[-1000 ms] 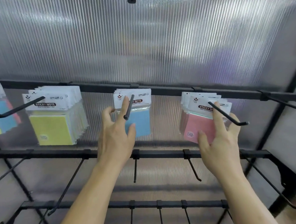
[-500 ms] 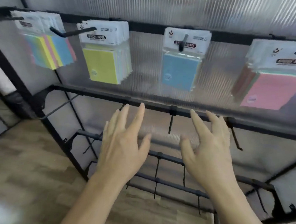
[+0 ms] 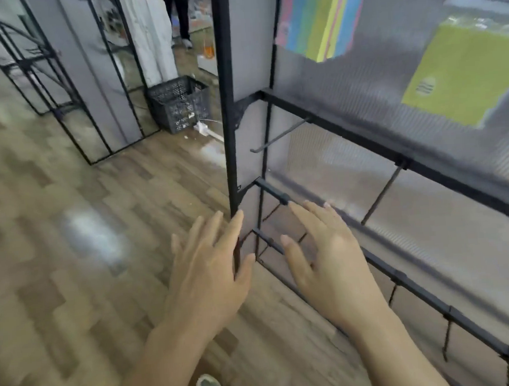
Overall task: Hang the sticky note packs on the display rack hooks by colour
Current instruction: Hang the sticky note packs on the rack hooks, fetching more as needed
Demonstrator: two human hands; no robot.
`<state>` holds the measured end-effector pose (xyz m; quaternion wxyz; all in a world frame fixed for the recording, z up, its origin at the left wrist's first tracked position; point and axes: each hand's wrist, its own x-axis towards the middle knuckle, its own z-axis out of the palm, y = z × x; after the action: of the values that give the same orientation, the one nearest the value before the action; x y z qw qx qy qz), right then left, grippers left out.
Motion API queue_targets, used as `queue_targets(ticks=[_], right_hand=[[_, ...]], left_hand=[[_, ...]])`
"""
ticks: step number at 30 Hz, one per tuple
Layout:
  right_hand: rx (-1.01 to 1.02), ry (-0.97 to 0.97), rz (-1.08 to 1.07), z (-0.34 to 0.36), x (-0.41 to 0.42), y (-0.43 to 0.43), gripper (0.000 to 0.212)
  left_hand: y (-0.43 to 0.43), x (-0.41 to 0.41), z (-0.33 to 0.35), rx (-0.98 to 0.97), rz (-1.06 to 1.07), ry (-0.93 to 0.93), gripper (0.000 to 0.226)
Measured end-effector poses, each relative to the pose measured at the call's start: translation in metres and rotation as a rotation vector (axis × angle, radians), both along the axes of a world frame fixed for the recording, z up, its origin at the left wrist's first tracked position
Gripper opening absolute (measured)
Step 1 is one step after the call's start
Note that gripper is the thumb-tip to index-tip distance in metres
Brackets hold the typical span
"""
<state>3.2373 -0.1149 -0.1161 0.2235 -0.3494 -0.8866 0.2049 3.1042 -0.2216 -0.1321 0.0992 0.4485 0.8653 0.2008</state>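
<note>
Two sticky note packs, one striped multicolour (image 3: 320, 18) and one yellow (image 3: 462, 72), hang high on the display rack (image 3: 228, 105) as the person turns away to the left. The left hand (image 3: 210, 272) and right hand (image 3: 333, 265) have dropped from the blue and pink packs, each grip spread and empty beside the lower bars. The next packs probably lie elsewhere; a black crate (image 3: 179, 103) stands on the floor beyond.

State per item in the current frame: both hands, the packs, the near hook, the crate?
Left hand: open, fingers spread, holds nothing.
Right hand: open, fingers spread, holds nothing.
Multicolour pack: up on the rack, its hook out of frame.
Yellow pack: up on the rack, blurred, hook out of frame.
Middle-row hook: bare.
Black crate: upright, contents unclear.
</note>
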Motion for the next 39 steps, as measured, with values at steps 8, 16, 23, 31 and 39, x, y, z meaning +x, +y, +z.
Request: queue_targets(ticks=[8, 16, 23, 31, 39], right_hand=[[-0.118, -0.090, 0.132, -0.014, -0.146, -0.011, 0.054], [-0.121, -0.179, 0.260, -0.027, -0.272, 0.011, 0.058], [-0.183, -0.167, 0.294, -0.035, -0.404, 0.054, 0.061], [-0.185, -0.149, 0.386, -0.018, -0.586, 0.105, 0.058], [-0.133, -0.167, 0.419, -0.018, -0.746, 0.123, 0.050]], left_hand=[[-0.036, -0.131, -0.006, -0.052, 0.152, -0.008, 0.063], [-0.030, -0.244, -0.014, 0.034, 0.222, -0.045, 0.061], [0.010, -0.366, -0.017, 0.008, 0.304, 0.006, 0.057], [0.048, -0.521, 0.005, 0.058, 0.391, 0.050, 0.055], [0.053, -0.679, -0.008, 0.140, 0.498, 0.025, 0.054]])
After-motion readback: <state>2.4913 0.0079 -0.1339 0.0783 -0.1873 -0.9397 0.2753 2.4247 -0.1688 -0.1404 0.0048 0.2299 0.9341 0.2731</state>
